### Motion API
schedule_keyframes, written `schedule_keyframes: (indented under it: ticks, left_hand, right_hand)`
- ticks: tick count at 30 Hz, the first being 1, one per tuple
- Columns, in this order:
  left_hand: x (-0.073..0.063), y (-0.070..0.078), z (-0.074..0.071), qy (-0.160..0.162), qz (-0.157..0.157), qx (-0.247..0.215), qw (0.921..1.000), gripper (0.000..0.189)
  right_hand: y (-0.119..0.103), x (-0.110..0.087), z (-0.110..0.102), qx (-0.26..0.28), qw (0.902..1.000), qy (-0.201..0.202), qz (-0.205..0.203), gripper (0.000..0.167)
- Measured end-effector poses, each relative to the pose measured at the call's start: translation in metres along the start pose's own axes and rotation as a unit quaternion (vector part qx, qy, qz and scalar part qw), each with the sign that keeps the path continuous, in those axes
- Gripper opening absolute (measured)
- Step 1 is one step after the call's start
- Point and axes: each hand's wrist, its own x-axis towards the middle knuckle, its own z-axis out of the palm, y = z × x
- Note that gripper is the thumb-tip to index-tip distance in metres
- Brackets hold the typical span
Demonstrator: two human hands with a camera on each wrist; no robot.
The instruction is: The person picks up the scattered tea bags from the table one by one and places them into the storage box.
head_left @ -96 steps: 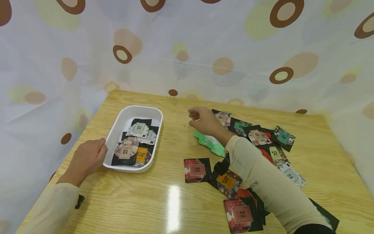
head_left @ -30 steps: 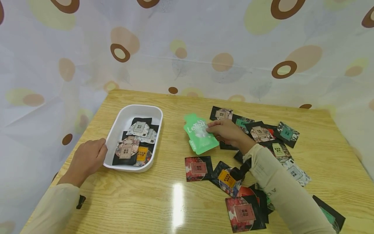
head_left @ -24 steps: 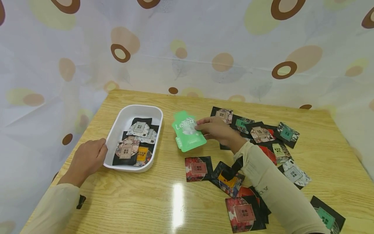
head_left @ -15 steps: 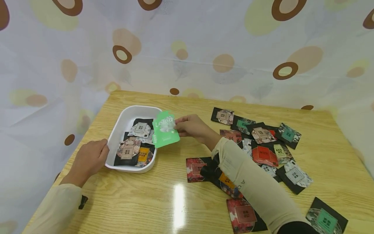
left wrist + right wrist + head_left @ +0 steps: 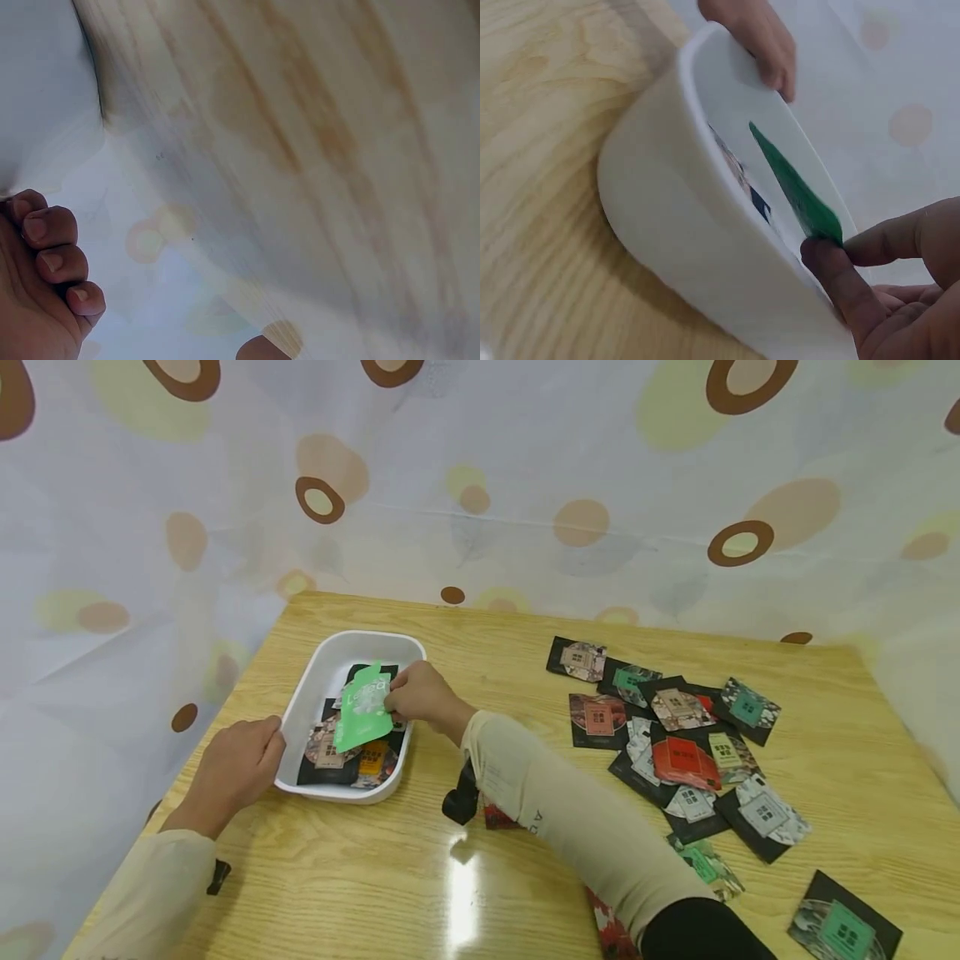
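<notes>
A green "LeTea" tea sachet is pinched at its right edge between the thumb and fingers of my right hand. It hangs tilted over the white plastic tub, overlapping the black sachets inside. The right wrist view shows the sachet nearly edge-on, inside the far wall and above the tub's near rim. My left hand grips the tub's left rim. Its fingers appear curled at the tub's edge in the left wrist view, where the hand is partly cut off.
Many tea sachets lie spread over the right side of the wooden table, among them a red one and a black one with a green label. My right forearm covers some of them. A patterned cloth hangs behind the table.
My right hand has picked up the green sachet from the table beside the pile and carried it left over the tub. My left hand stays on the tub's rim.
</notes>
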Motion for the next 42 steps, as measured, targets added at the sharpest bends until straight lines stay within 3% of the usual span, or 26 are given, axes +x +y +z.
schedule_keyframes:
  ticks: [3, 6, 7, 10, 13, 20, 23, 29, 37, 42]
  left_hand:
    - [-0.001, -0.001, 0.001, -0.003, 0.001, 0.000, 1.0000, 0.032]
    - [-0.002, -0.001, 0.002, -0.004, 0.003, -0.009, 0.9999, 0.033]
    - [-0.002, 0.000, 0.003, -0.005, 0.004, -0.012, 0.9999, 0.033]
    - [-0.003, 0.003, 0.005, -0.008, 0.002, -0.018, 0.9998, 0.033]
    - [-0.003, 0.004, 0.006, -0.011, 0.000, -0.014, 0.9998, 0.032]
    - [-0.002, 0.003, 0.003, -0.004, 0.004, -0.006, 1.0000, 0.031]
    - [-0.001, 0.002, 0.001, 0.001, 0.007, -0.003, 1.0000, 0.031]
    - [-0.001, 0.002, -0.001, 0.009, 0.011, -0.005, 0.9999, 0.032]
    - [-0.001, 0.001, -0.001, 0.022, 0.018, -0.011, 0.9995, 0.033]
    - [-0.001, 0.001, 0.001, 0.019, 0.014, -0.015, 0.9996, 0.033]
  right_hand:
    - [-0.002, 0.002, 0.018, -0.041, 0.9991, 0.010, -0.009, 0.045]
    - [-0.001, 0.005, 0.029, -0.043, 0.9986, -0.014, -0.027, 0.021]
    - [0.000, 0.005, 0.031, -0.042, 0.9983, -0.029, -0.030, 0.020]
    - [0.006, 0.003, 0.029, -0.026, 0.9952, -0.082, -0.046, 0.069]
    - [0.010, -0.003, 0.020, -0.047, 0.9914, -0.108, -0.058, 0.081]
    - [0.012, -0.033, -0.031, -0.108, 0.9827, -0.105, -0.107, 0.068]
    - [0.017, -0.048, -0.059, -0.161, 0.9733, -0.093, -0.134, 0.057]
    - [0.043, -0.076, -0.103, -0.258, 0.9544, -0.075, -0.129, 0.041]
    - [0.087, -0.104, -0.115, -0.346, 0.9287, -0.078, -0.108, 0.035]
    - [0.102, -0.112, -0.108, -0.397, 0.9074, -0.094, -0.102, 0.053]
